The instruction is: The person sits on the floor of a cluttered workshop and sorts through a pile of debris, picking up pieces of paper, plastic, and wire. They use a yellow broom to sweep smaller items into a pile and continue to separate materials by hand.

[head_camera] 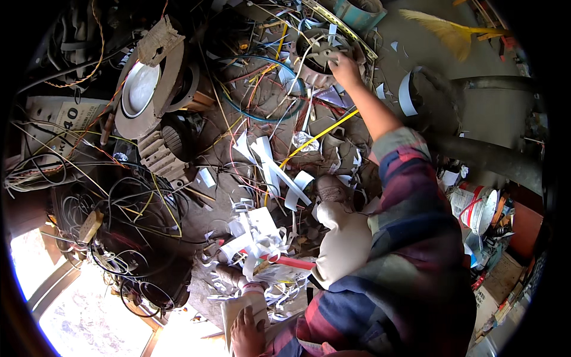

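My right hand (345,69) reaches to the top of the view, its fingertips at the central hub of a round, finned metal motor housing (314,73) on the floor. Whether they grip the hub is hard to tell. My left hand (246,332) rests on my trouser-covered knee at the bottom, holding nothing visible. Between my feet and the housing lie white paper or plastic strips (272,165), a yellow strip (319,136) and loose wires. A teal hose loop (267,119) lies left of the housing.
Finned motor parts (163,154) and a round part with a white dish (140,89) stand at left, above tangled black cables (120,201). A perforated metal bar (343,26), a teal cylinder (361,15) and a yellow broom (446,31) lie beyond. A white bucket (475,207) is at right.
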A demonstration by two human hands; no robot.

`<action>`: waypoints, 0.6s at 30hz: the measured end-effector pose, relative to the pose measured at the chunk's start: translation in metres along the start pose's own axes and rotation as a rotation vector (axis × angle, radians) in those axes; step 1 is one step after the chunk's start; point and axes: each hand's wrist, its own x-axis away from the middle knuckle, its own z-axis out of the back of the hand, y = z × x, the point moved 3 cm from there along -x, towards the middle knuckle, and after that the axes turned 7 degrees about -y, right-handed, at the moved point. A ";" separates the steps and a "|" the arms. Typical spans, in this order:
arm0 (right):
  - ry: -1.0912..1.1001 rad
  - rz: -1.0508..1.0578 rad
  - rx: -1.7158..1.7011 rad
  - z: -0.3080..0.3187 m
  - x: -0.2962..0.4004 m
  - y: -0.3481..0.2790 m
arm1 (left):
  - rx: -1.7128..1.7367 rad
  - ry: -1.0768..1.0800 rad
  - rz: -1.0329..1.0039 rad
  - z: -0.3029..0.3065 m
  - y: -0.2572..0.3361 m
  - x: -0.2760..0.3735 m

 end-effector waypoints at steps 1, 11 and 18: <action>-0.070 -0.061 0.052 0.000 -0.018 -0.001 | -0.004 0.001 -0.012 0.003 0.003 -0.003; -0.202 -0.115 0.317 -0.012 -0.032 -0.021 | -0.031 -0.029 0.021 0.003 0.010 -0.010; -0.059 -0.173 -1.089 -0.002 -0.023 0.019 | -0.063 -0.077 -0.040 -0.012 0.007 -0.010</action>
